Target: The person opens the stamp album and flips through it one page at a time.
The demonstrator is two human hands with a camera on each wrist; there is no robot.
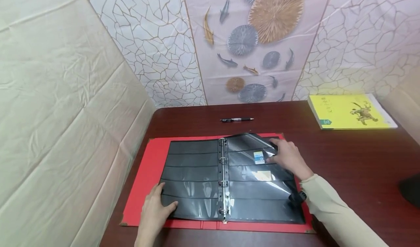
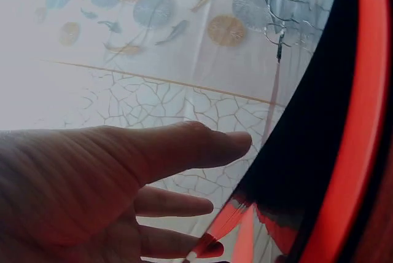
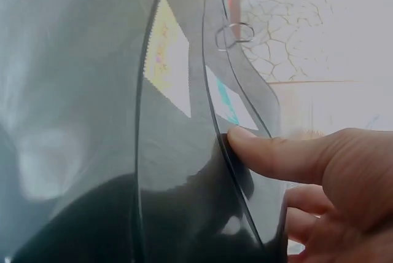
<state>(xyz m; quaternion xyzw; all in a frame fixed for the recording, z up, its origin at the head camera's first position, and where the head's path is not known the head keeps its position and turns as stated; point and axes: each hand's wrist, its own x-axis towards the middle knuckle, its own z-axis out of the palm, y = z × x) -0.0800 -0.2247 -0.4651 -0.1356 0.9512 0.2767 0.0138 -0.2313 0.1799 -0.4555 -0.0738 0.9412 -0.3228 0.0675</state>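
A red-covered ring binder (image 1: 149, 174) of black plastic pocket pages lies open on the dark brown wooden table (image 1: 354, 156), in the middle near the person. The left hand (image 1: 157, 208) rests flat on the near left page (image 1: 191, 174), fingers straight and slightly spread. The right hand (image 1: 288, 157) pinches the far edge of the right-hand black page (image 1: 262, 199), thumb against fingers, lifting it beside a small blue-and-white stamp (image 1: 259, 157). A black pen (image 1: 237, 119) lies beyond the binder; a yellow book (image 1: 349, 111) sits far right.
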